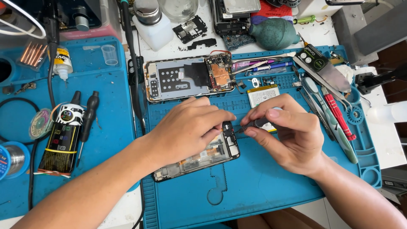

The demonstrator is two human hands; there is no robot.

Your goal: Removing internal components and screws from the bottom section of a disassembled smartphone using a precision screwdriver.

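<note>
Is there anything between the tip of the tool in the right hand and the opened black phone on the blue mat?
Nothing visible. The right hand holds a thin dark screwdriver, its tip at the top corner of the opened black phone. The left hand rests on the phone beside it, not across the tip.

You're at a phone-repair workbench: blue silicone work mat point(254, 186) centre frame, opened phone chassis point(178, 80) above it, tweezers and screwdrivers point(335, 110) right, solder spool point(12, 159) lower left, dust blower point(273, 34) top.
</note>
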